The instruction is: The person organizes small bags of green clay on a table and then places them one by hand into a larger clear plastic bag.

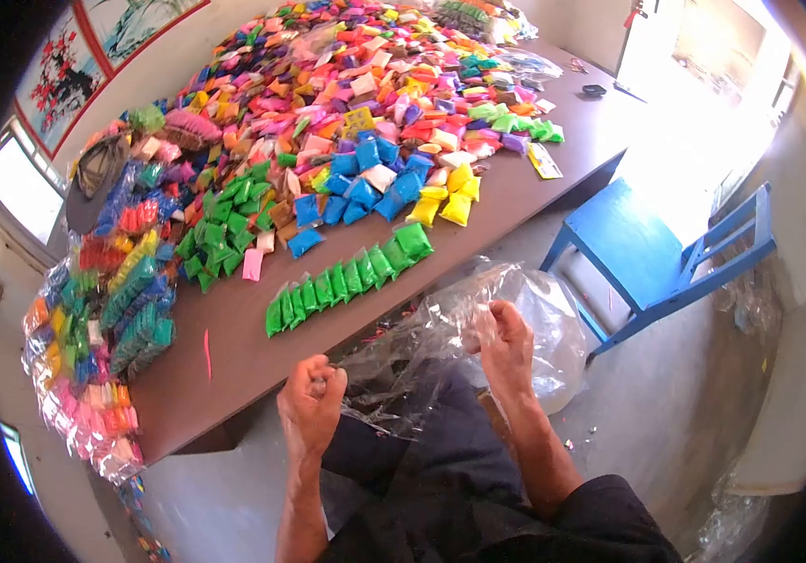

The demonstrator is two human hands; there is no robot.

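Clear plastic film, looking like a large bag (391,368), stretches crumpled between my two hands above my lap. My left hand (313,405) is closed in a pinch at its left edge. Higher and to the right, my right hand (506,352) has its fingers closed on the same plastic. On the table just beyond my hands lies a slanting row of green packets (351,278), leaning one against another. Behind that row are loose blue packets (361,192), yellow packets (459,195) and a heap of green packets (229,220).
A large multicoloured pile of packets (328,94) covers the back of the brown table (234,375). Bundled packets in clear bags (102,328) line its left end, near a cap (100,169). A blue chair (642,253) stands at the right. A pink strip (207,354) lies near the front edge.
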